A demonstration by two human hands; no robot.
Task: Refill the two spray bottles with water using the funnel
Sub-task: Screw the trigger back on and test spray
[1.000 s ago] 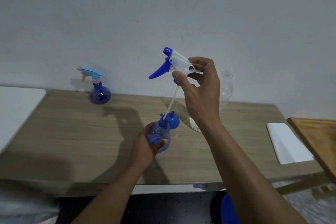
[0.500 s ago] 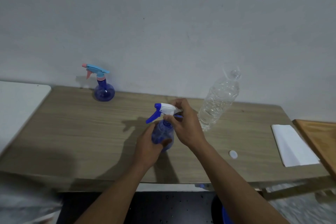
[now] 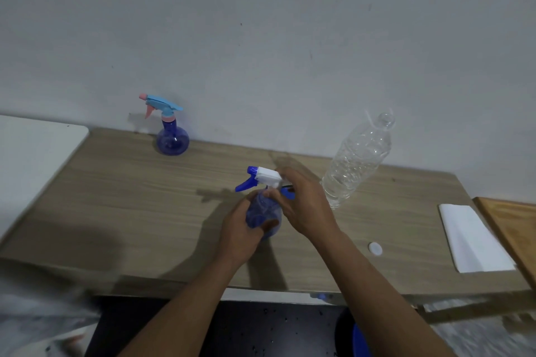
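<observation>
A blue spray bottle [image 3: 262, 213] stands at the middle of the wooden table [image 3: 130, 211]. My left hand [image 3: 240, 233] is wrapped around its body. My right hand [image 3: 304, 206] grips the neck of its white and blue spray head [image 3: 265, 178], which sits on top of the bottle. A sliver of blue shows behind my right hand; the funnel itself I cannot make out. A second blue spray bottle [image 3: 171, 136] with a light blue and pink head stands at the back left by the wall. A clear water bottle [image 3: 358, 159], uncapped, stands to the right of my hands.
A small white cap [image 3: 375, 249] lies on the table right of my right arm. A folded white cloth [image 3: 472, 238] lies at the right end, beside a wooden board [image 3: 516, 229]. A white surface [image 3: 32, 153] adjoins the table's left end. A wall rises right behind.
My right hand brought the spray head down from above, its tube sliding into the bottle, and now holds it seated on the neck. The left hand kept its grip on the bottle.
</observation>
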